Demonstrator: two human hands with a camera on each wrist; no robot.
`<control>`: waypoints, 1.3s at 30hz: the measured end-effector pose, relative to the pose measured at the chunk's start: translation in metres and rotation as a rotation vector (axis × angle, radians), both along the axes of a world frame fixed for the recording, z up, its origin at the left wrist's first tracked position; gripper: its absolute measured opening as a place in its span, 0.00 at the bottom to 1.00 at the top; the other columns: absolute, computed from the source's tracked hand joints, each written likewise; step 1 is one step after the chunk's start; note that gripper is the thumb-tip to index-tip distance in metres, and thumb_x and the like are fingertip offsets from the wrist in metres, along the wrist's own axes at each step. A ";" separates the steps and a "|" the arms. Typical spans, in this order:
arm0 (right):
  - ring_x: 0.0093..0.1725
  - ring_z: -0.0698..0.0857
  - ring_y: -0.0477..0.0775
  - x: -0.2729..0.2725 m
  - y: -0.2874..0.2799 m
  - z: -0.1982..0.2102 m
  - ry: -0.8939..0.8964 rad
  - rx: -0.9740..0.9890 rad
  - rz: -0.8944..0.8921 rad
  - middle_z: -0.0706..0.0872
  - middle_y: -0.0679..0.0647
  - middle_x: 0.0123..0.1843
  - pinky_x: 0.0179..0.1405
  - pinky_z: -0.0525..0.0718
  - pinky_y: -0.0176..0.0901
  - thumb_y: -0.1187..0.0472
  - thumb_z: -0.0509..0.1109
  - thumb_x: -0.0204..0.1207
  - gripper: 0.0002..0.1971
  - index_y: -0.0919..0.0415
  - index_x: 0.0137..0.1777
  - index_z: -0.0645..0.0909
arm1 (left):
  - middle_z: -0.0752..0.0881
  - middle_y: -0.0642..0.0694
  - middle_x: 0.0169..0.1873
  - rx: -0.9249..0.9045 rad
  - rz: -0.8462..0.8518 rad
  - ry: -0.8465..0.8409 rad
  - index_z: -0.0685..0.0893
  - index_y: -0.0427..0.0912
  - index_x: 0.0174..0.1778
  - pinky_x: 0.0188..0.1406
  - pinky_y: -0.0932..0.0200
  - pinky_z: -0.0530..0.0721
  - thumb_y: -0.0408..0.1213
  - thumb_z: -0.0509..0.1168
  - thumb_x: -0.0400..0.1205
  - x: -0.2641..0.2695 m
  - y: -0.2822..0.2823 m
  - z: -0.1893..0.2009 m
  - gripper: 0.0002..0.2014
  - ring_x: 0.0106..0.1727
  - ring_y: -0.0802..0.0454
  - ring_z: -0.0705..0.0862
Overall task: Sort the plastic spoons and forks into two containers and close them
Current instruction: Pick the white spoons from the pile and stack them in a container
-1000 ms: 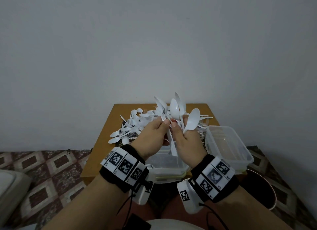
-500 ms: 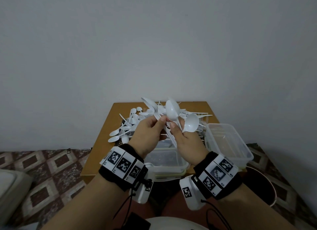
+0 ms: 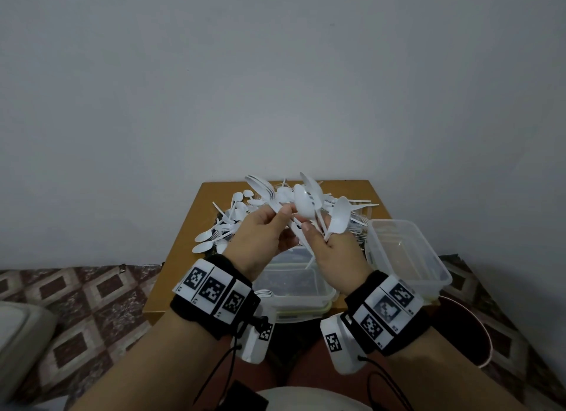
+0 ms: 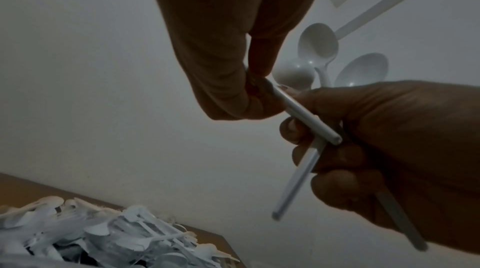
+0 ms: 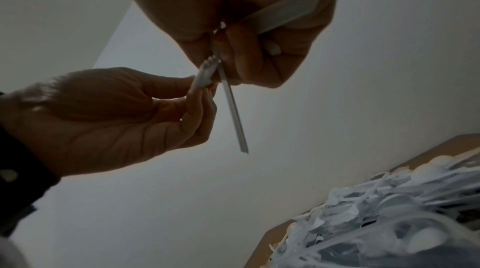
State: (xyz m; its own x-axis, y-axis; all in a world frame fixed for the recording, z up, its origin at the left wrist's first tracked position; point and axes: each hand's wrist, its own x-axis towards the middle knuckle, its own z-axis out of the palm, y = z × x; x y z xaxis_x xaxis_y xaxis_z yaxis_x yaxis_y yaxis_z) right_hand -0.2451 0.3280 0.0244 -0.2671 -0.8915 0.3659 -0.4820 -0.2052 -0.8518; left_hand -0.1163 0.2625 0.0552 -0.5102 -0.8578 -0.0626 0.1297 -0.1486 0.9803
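Two clear containers sit at the table's near edge: near container (image 3: 294, 283) below the hands, right container (image 3: 407, 254) holding no cutlery that I can make out. Right hand (image 3: 335, 251) grips a spoon bundle (image 3: 309, 202); left hand (image 3: 263, 236) pinches its handles. Cutlery pile (image 3: 226, 223) lies behind, on the table (image 3: 190, 251).

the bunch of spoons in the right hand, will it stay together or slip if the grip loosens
Likely to slip. The bunch of spoons fans out above the right hand, bowls pointing different ways, so only the grip keeps it together. The handles look thin, smooth and glossy, so they probably slide past each other easily. They seem very light: the left hand pinches its own cutlery with its fingertips.
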 end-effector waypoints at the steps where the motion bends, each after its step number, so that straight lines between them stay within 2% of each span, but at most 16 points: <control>1: 0.57 0.84 0.45 -0.002 0.000 0.000 0.015 0.024 0.015 0.88 0.43 0.55 0.55 0.79 0.30 0.52 0.60 0.86 0.12 0.41 0.65 0.79 | 0.84 0.33 0.53 0.006 -0.001 0.006 0.84 0.32 0.62 0.54 0.51 0.86 0.38 0.58 0.88 0.000 0.000 0.000 0.15 0.49 0.43 0.81; 3: 0.61 0.84 0.46 -0.005 0.002 0.001 0.018 0.060 0.070 0.88 0.47 0.60 0.62 0.79 0.39 0.52 0.60 0.87 0.15 0.45 0.71 0.78 | 0.86 0.34 0.52 0.008 0.002 0.011 0.82 0.30 0.63 0.54 0.53 0.87 0.38 0.58 0.88 0.000 -0.001 -0.002 0.16 0.48 0.45 0.84; 6: 0.61 0.83 0.38 -0.007 0.003 0.003 -0.018 0.060 0.114 0.87 0.42 0.60 0.64 0.79 0.35 0.53 0.58 0.87 0.14 0.44 0.68 0.80 | 0.87 0.32 0.51 -0.012 0.007 0.007 0.82 0.28 0.57 0.59 0.47 0.86 0.36 0.58 0.88 0.000 -0.005 -0.003 0.14 0.50 0.41 0.86; 8: 0.50 0.84 0.40 -0.008 0.003 0.005 -0.037 0.047 0.068 0.88 0.49 0.52 0.58 0.82 0.42 0.53 0.57 0.87 0.11 0.41 0.62 0.79 | 0.87 0.35 0.45 -0.048 0.026 -0.014 0.84 0.34 0.49 0.57 0.46 0.87 0.36 0.59 0.88 0.000 -0.006 -0.002 0.11 0.47 0.41 0.87; 10: 0.41 0.81 0.37 -0.008 0.001 0.007 -0.046 0.013 0.031 0.84 0.48 0.45 0.49 0.81 0.40 0.51 0.58 0.87 0.11 0.44 0.66 0.74 | 0.86 0.38 0.41 -0.085 0.036 -0.051 0.84 0.38 0.45 0.53 0.49 0.88 0.36 0.60 0.88 0.001 -0.009 -0.002 0.10 0.43 0.43 0.87; 12: 0.35 0.78 0.37 -0.008 0.001 0.008 -0.074 0.003 0.006 0.80 0.45 0.40 0.40 0.77 0.41 0.49 0.58 0.85 0.16 0.55 0.68 0.68 | 0.86 0.41 0.38 -0.113 0.025 -0.086 0.84 0.39 0.45 0.46 0.55 0.89 0.37 0.60 0.88 0.002 -0.010 -0.003 0.10 0.40 0.48 0.87; 15: 0.30 0.72 0.45 -0.006 -0.001 0.006 -0.166 -0.008 0.017 0.73 0.48 0.34 0.34 0.72 0.49 0.55 0.57 0.87 0.11 0.59 0.63 0.67 | 0.86 0.41 0.40 -0.136 -0.018 -0.127 0.84 0.40 0.47 0.46 0.56 0.88 0.38 0.60 0.88 0.002 -0.010 -0.005 0.10 0.41 0.50 0.87; 19: 0.32 0.78 0.33 -0.003 0.000 0.008 -0.166 -0.073 -0.002 0.77 0.37 0.33 0.37 0.75 0.30 0.60 0.57 0.88 0.04 0.56 0.59 0.70 | 0.87 0.49 0.34 -0.142 -0.109 -0.138 0.84 0.42 0.45 0.47 0.58 0.89 0.38 0.60 0.87 0.002 -0.004 -0.003 0.10 0.39 0.54 0.86; 22: 0.33 0.79 0.29 -0.003 0.001 0.012 -0.156 -0.097 -0.046 0.79 0.38 0.34 0.36 0.75 0.23 0.57 0.58 0.87 0.06 0.50 0.49 0.75 | 0.86 0.55 0.30 -0.166 -0.133 -0.154 0.84 0.42 0.46 0.45 0.60 0.88 0.38 0.59 0.88 0.002 -0.001 -0.001 0.10 0.37 0.58 0.86; 26: 0.32 0.78 0.40 -0.002 0.003 0.015 -0.209 -0.072 -0.080 0.80 0.52 0.35 0.33 0.79 0.26 0.53 0.56 0.87 0.13 0.49 0.45 0.81 | 0.86 0.55 0.30 -0.179 -0.130 -0.156 0.84 0.42 0.46 0.40 0.63 0.86 0.37 0.59 0.88 0.001 0.002 -0.001 0.10 0.35 0.60 0.86; 28: 0.44 0.84 0.43 -0.001 0.004 0.014 -0.233 -0.066 -0.076 0.86 0.53 0.44 0.50 0.84 0.37 0.56 0.56 0.88 0.12 0.51 0.52 0.83 | 0.85 0.54 0.32 -0.180 -0.128 -0.158 0.84 0.42 0.47 0.40 0.63 0.86 0.37 0.59 0.88 0.001 0.003 -0.002 0.09 0.35 0.60 0.86; 30: 0.59 0.85 0.48 0.000 0.005 0.014 -0.247 -0.058 -0.062 0.88 0.54 0.55 0.65 0.82 0.51 0.61 0.56 0.88 0.13 0.56 0.59 0.83 | 0.84 0.52 0.34 -0.187 -0.134 -0.161 0.84 0.42 0.47 0.43 0.60 0.87 0.37 0.59 0.88 0.000 0.005 -0.003 0.09 0.35 0.59 0.85; 33: 0.58 0.85 0.59 -0.001 0.007 0.015 -0.193 -0.031 -0.030 0.85 0.59 0.61 0.63 0.83 0.59 0.65 0.55 0.87 0.14 0.58 0.65 0.80 | 0.84 0.52 0.35 -0.192 -0.144 -0.156 0.85 0.46 0.46 0.47 0.59 0.89 0.37 0.58 0.88 0.000 0.007 -0.002 0.11 0.37 0.57 0.84; 35: 0.53 0.84 0.59 -0.004 0.008 0.015 -0.056 0.023 -0.004 0.80 0.61 0.63 0.57 0.84 0.54 0.65 0.55 0.87 0.12 0.61 0.65 0.77 | 0.85 0.48 0.39 -0.187 -0.142 -0.159 0.84 0.43 0.49 0.49 0.57 0.88 0.37 0.58 0.88 -0.001 0.008 -0.001 0.10 0.40 0.54 0.84; 37: 0.49 0.83 0.53 -0.006 0.009 0.017 0.086 0.092 0.020 0.75 0.61 0.63 0.53 0.83 0.41 0.63 0.55 0.87 0.10 0.60 0.62 0.76 | 0.86 0.42 0.43 -0.183 -0.147 -0.160 0.84 0.40 0.51 0.52 0.54 0.88 0.37 0.58 0.88 -0.001 0.007 -0.001 0.10 0.44 0.50 0.85; 39: 0.55 0.83 0.51 -0.007 0.009 0.020 0.126 0.121 0.056 0.78 0.60 0.63 0.59 0.82 0.42 0.62 0.56 0.88 0.13 0.61 0.68 0.76 | 0.86 0.40 0.46 -0.177 -0.159 -0.152 0.84 0.38 0.53 0.55 0.52 0.88 0.37 0.58 0.88 -0.001 0.007 -0.002 0.10 0.46 0.47 0.86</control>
State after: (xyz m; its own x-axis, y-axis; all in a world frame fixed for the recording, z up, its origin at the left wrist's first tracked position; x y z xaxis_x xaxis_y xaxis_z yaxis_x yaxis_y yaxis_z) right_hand -0.2518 0.3374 0.0441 -0.1747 -0.9432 0.2825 -0.5776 -0.1342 -0.8052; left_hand -0.1177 0.2696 0.0532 -0.6354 -0.7721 -0.0053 -0.0322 0.0196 0.9993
